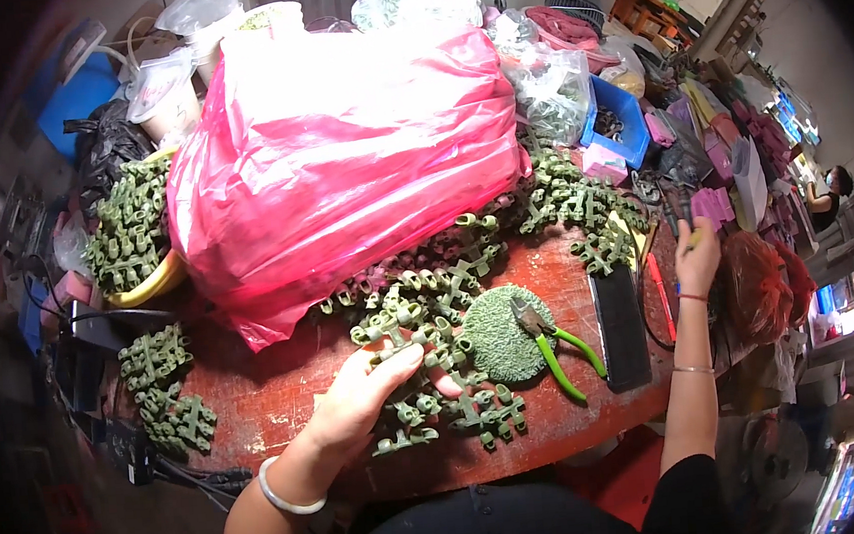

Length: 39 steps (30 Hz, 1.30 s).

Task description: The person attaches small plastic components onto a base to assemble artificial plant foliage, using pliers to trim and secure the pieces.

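Observation:
My left hand [362,393] is closed on a green branched piece with small cup-like ends [390,327], thumb on top. More such green pieces [489,413] lie under and around its fingers. Just right of them sits a round, rough green pad [499,347]. Cutting pliers with bright green handles [558,357] rest on its right side, jaws toward the pad's middle. At the table's right side my right hand [697,258] is reached out with its fingers curled. A bit of yellow shows at them, but what they hold is too small to make out.
A large pink plastic bag [349,173] fills the table's back. Green pieces heap at left [168,418] and back right [571,190]. A black flat case [619,327], a red pen-like tool [661,294] and a blue bin [618,101] stand right. Cables [80,314] run at left.

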Each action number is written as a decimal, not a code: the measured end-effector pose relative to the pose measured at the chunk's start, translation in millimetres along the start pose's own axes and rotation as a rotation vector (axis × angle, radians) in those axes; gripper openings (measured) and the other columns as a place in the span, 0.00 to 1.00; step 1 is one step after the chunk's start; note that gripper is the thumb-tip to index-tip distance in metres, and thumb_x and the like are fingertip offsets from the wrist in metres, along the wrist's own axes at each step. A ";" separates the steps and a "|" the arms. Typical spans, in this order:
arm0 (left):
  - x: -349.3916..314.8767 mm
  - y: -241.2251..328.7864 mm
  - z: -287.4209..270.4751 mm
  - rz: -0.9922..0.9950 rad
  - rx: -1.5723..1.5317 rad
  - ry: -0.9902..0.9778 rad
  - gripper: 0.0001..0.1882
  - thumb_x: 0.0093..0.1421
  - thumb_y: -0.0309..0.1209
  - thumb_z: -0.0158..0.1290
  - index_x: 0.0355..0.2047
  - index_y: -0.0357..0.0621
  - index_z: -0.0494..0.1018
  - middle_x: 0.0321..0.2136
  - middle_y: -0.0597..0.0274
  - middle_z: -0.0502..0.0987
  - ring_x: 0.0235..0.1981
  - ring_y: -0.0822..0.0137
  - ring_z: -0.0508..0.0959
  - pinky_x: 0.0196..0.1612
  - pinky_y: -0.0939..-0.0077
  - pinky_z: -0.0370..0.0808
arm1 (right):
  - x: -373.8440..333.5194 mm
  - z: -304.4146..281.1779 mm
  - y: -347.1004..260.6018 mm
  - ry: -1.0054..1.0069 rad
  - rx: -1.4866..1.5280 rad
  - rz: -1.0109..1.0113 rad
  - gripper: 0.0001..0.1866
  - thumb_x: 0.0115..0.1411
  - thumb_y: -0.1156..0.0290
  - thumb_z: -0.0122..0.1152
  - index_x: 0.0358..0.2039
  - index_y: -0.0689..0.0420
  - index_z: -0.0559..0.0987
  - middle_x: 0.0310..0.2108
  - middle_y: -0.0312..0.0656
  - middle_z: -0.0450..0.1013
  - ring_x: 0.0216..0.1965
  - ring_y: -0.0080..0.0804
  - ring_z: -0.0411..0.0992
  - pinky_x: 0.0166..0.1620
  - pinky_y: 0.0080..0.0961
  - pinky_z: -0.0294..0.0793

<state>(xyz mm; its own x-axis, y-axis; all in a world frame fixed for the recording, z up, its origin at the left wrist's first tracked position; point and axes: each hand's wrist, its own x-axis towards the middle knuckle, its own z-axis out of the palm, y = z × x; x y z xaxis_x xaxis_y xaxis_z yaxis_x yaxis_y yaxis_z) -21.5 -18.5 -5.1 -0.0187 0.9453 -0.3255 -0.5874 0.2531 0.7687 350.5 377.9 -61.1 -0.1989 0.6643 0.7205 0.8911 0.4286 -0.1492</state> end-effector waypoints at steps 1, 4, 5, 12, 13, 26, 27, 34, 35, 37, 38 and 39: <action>0.7 -1.2 0.3 0.027 0.069 0.039 0.18 0.73 0.37 0.46 0.56 0.37 0.69 0.39 0.53 0.83 0.43 0.67 0.79 0.48 0.72 0.76 | 2.1 -13.5 -18.8 0.071 0.178 -0.028 0.14 0.64 0.66 0.67 0.42 0.62 0.77 0.33 0.53 0.76 0.38 0.52 0.75 0.43 0.39 0.74; -0.5 -2.0 -2.6 0.024 0.129 0.103 0.19 0.73 0.38 0.47 0.55 0.36 0.70 0.39 0.54 0.83 0.44 0.68 0.79 0.52 0.72 0.73 | -2.3 -82.5 -109.3 -0.077 0.565 0.159 0.10 0.64 0.72 0.65 0.44 0.63 0.80 0.36 0.50 0.79 0.37 0.39 0.77 0.44 0.28 0.75; 1.8 -3.2 -2.9 0.035 0.130 0.080 0.19 0.73 0.38 0.47 0.56 0.36 0.70 0.39 0.53 0.83 0.45 0.68 0.79 0.53 0.72 0.73 | -7.4 -109.1 -126.6 -0.185 0.623 -0.012 0.10 0.63 0.72 0.67 0.42 0.62 0.81 0.35 0.48 0.79 0.35 0.38 0.77 0.42 0.28 0.75; 1.4 -4.0 -4.0 0.005 -0.063 0.007 0.28 0.75 0.44 0.33 0.59 0.31 0.69 0.40 0.49 0.83 0.42 0.60 0.82 0.49 0.67 0.78 | -59.0 -153.0 -204.2 -0.542 0.550 -0.520 0.15 0.52 0.66 0.77 0.38 0.56 0.84 0.25 0.39 0.73 0.23 0.35 0.74 0.26 0.31 0.72; 2.8 -6.2 -2.5 -0.026 -0.053 0.070 0.29 0.73 0.46 0.36 0.57 0.32 0.70 0.38 0.47 0.83 0.39 0.60 0.83 0.44 0.69 0.80 | -60.4 -150.6 -204.8 -0.522 0.553 -0.517 0.14 0.52 0.67 0.76 0.38 0.56 0.84 0.25 0.39 0.72 0.23 0.36 0.73 0.26 0.31 0.71; 5.9 -8.9 -9.7 0.003 -0.116 0.075 0.28 0.76 0.46 0.36 0.57 0.30 0.70 0.39 0.48 0.83 0.40 0.61 0.82 0.49 0.67 0.78 | -67.4 -142.5 -206.1 -0.459 0.690 -0.405 0.14 0.54 0.68 0.75 0.40 0.57 0.84 0.26 0.42 0.74 0.22 0.35 0.71 0.26 0.29 0.69; 6.8 -8.2 -10.8 0.007 -0.134 0.026 0.28 0.76 0.46 0.37 0.56 0.30 0.71 0.38 0.48 0.84 0.40 0.61 0.82 0.48 0.67 0.78 | -68.6 -145.0 -207.1 -0.454 0.715 -0.382 0.14 0.54 0.67 0.75 0.40 0.57 0.84 0.25 0.42 0.74 0.22 0.34 0.71 0.25 0.28 0.69; 3.6 -6.4 -6.8 0.012 -0.235 0.092 0.27 0.76 0.46 0.41 0.56 0.32 0.72 0.38 0.51 0.84 0.41 0.60 0.84 0.50 0.68 0.80 | -77.3 -134.4 -220.6 -0.471 0.815 -0.407 0.15 0.55 0.63 0.75 0.41 0.56 0.85 0.22 0.40 0.72 0.19 0.33 0.69 0.24 0.27 0.66; 2.0 -4.2 -6.2 -0.007 -0.195 0.078 0.27 0.75 0.47 0.41 0.55 0.33 0.73 0.38 0.51 0.84 0.41 0.60 0.84 0.50 0.68 0.79 | -78.1 -132.0 -220.4 -0.455 0.850 -0.409 0.15 0.55 0.63 0.75 0.41 0.56 0.85 0.21 0.40 0.71 0.19 0.33 0.69 0.23 0.27 0.66; 1.0 -0.9 -2.1 -0.046 -0.144 0.109 0.27 0.75 0.48 0.42 0.53 0.33 0.74 0.36 0.51 0.84 0.42 0.60 0.84 0.51 0.68 0.79 | -77.8 -131.5 -222.9 -0.467 0.854 -0.405 0.15 0.55 0.63 0.75 0.41 0.56 0.85 0.21 0.40 0.71 0.19 0.33 0.69 0.23 0.27 0.66; 0.8 -1.2 -2.7 -0.046 -0.145 0.111 0.27 0.75 0.48 0.42 0.53 0.33 0.74 0.36 0.51 0.84 0.42 0.60 0.84 0.51 0.68 0.79 | -78.0 -131.2 -223.7 -0.477 0.856 -0.400 0.15 0.55 0.64 0.75 0.41 0.56 0.85 0.21 0.40 0.71 0.19 0.33 0.69 0.23 0.27 0.66; 0.6 -2.0 -3.3 -0.049 -0.145 0.105 0.27 0.75 0.48 0.41 0.53 0.33 0.74 0.36 0.50 0.84 0.42 0.60 0.84 0.51 0.68 0.78 | -79.1 -130.7 -223.6 -0.479 0.857 -0.400 0.15 0.55 0.64 0.75 0.41 0.56 0.85 0.21 0.40 0.71 0.19 0.33 0.69 0.23 0.27 0.66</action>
<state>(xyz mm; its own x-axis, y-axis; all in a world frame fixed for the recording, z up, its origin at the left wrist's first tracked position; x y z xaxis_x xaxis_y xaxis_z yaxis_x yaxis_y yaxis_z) -23.1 -19.1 -8.7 -0.0669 0.9039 -0.4224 -0.7003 0.2590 0.6652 220.3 149.5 3.8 -0.7206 0.4715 0.5084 0.1769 0.8339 -0.5228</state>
